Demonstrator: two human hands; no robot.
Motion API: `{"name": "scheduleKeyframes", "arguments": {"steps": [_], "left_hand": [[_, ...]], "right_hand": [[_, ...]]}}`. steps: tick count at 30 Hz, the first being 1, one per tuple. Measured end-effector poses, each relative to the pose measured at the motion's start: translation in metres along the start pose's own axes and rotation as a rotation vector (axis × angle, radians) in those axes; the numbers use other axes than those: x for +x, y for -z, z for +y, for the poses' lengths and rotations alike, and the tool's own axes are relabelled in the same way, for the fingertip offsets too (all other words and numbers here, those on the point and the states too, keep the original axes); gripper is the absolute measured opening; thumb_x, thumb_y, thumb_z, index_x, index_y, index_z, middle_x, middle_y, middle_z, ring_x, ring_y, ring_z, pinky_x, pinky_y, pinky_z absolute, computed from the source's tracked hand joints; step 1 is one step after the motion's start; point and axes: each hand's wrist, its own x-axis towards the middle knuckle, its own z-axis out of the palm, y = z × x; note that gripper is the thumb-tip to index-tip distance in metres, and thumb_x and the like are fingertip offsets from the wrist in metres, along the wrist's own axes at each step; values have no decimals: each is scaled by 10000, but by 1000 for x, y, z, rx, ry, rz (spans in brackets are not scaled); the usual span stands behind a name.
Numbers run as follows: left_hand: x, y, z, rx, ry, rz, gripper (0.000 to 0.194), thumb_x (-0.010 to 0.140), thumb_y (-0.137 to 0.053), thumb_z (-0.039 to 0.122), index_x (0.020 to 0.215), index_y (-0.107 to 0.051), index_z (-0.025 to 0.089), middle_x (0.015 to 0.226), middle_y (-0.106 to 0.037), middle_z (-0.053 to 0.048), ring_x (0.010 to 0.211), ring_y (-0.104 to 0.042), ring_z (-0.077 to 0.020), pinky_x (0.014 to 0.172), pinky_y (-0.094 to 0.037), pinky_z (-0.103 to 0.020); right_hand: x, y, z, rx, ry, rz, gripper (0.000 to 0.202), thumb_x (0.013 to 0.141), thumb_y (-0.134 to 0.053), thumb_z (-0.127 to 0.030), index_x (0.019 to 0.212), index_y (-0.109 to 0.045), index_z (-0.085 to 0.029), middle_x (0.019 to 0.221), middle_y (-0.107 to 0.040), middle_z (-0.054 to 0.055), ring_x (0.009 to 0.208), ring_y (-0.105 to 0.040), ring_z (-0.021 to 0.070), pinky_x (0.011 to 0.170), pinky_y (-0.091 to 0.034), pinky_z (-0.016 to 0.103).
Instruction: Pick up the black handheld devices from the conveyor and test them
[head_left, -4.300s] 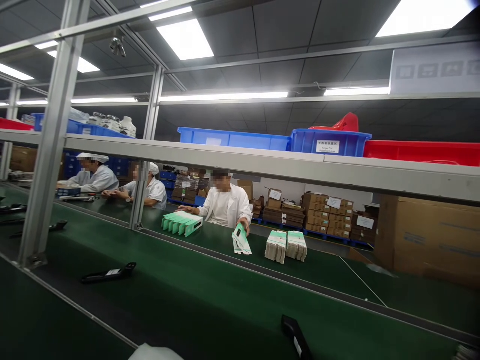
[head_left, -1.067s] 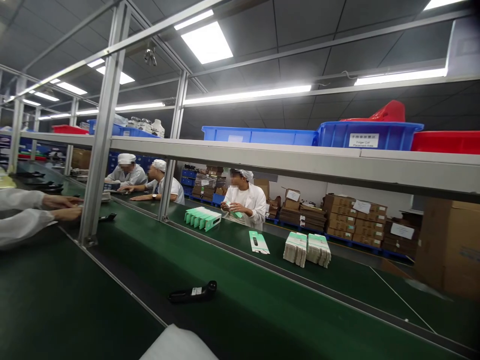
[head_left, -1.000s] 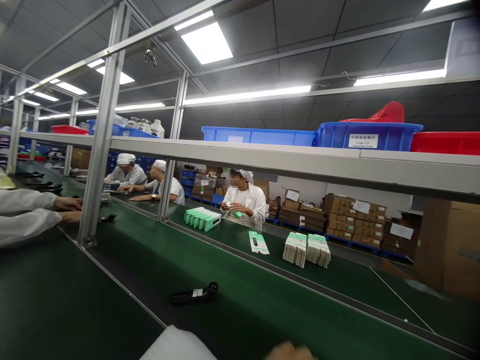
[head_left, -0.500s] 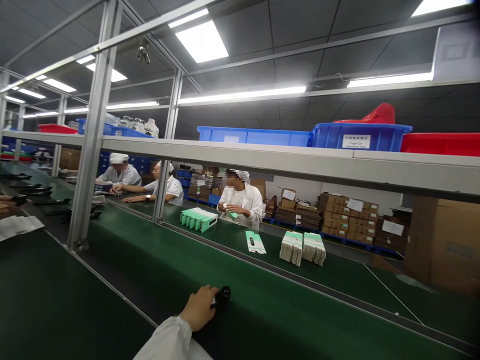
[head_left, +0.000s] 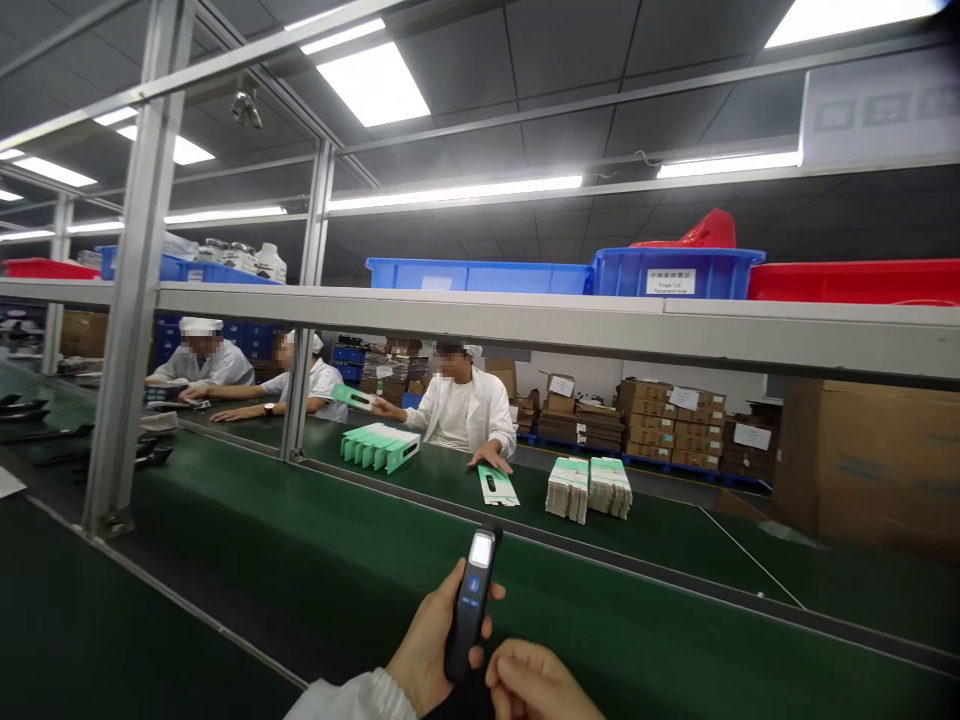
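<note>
My left hand (head_left: 429, 640) is wrapped round a black handheld device (head_left: 469, 605), held upright above the green work surface. A small screen glows white at its upper end, and blue marks show below it. Close beside the device's lower end, on its right, is my right hand (head_left: 536, 680), with its fingers curled together. Whether anything is between those fingers is hidden.
Across the green belt (head_left: 645, 610), a person in white (head_left: 469, 400) handles green-and-white cartons. Folded cartons (head_left: 381, 446) and two carton stacks (head_left: 568, 488) stand there. A metal post (head_left: 135, 260) rises at left; a shelf (head_left: 450, 312) with blue and red bins spans above.
My left hand has raised and turned the black device, so its screen now shows. My right hand has come into view. The person opposite has extended a carton leftward. The view has shifted right.
</note>
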Motion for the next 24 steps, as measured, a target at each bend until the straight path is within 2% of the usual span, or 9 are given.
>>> {"name": "scheduleKeyframes", "arguments": {"steps": [4, 7, 10, 12, 14, 17, 20, 24], "left_hand": [[-1, -11, -6, -105, -36, -102, 405, 809, -487, 486, 1019, -573, 151, 687, -614, -26, 423, -477, -77, 324, -342, -164], [-1, -16, -11, -14, -59, -74, 411, 823, -438, 475, 1008, -568, 131, 642, -576, -16, 452, -473, -92, 359, -352, -184], [-2, -19, -17, 320, -274, 65, 389, 771, -527, 440, 1047, -545, 167, 719, -597, -18, 569, -538, -123, 474, -411, -209], [-4, -20, -20, 556, -478, 109, 432, 735, -587, 375, 1125, -499, 212, 921, -627, -40, 797, -592, -169, 650, -459, -233], [-6, -22, -22, 693, -572, 82, 477, 747, -572, 344, 1195, -442, 245, 1086, -601, -53, 966, -572, -200, 797, -449, -263], [-9, -25, -27, 753, -553, 31, 487, 781, -524, 359, 1240, -396, 259, 1165, -569, -69, 1031, -555, -221, 838, -445, -290], [-9, -27, -32, 762, -561, 20, 517, 765, -553, 381, 1243, -407, 252, 1153, -572, -80, 1037, -545, -236, 842, -441, -301], [-4, -27, -33, 608, -509, 9, 527, 755, -540, 511, 1197, -473, 232, 942, -609, -55, 883, -572, -211, 768, -446, -295]], "right_hand": [[-8, 1, -20, 246, 48, 239, 401, 603, -723, -525, 662, -573, -158, 481, -438, -71, 391, -379, 24, 418, -249, 167], [-8, 1, -22, 306, 89, 403, 420, 539, -756, -537, 628, -582, -165, 498, -429, -66, 423, -375, 37, 420, -282, 169], [-4, 4, -21, 326, 104, 540, 459, 508, -745, -577, 715, -653, -179, 597, -506, -26, 506, -450, 75, 442, -339, 188], [-4, 4, -23, 323, 109, 606, 510, 518, -722, -600, 823, -685, -193, 724, -582, 14, 620, -524, 116, 495, -393, 203], [-5, 2, -27, 313, 113, 618, 534, 543, -702, -609, 890, -692, -204, 872, -633, 50, 778, -573, 172, 580, -442, 227], [-9, -4, -33, 298, 135, 534, 548, 587, -670, -618, 947, -689, -206, 1006, -650, 76, 962, -566, 244, 720, -469, 279], [-12, -7, -36, 264, 163, 454, 514, 609, -678, -589, 943, -692, -200, 960, -669, 74, 951, -576, 257, 777, -459, 306], [-11, -3, -31, 237, 249, 419, 445, 656, -670, -547, 916, -691, -186, 865, -673, 56, 849, -595, 211, 739, -460, 285]]}}
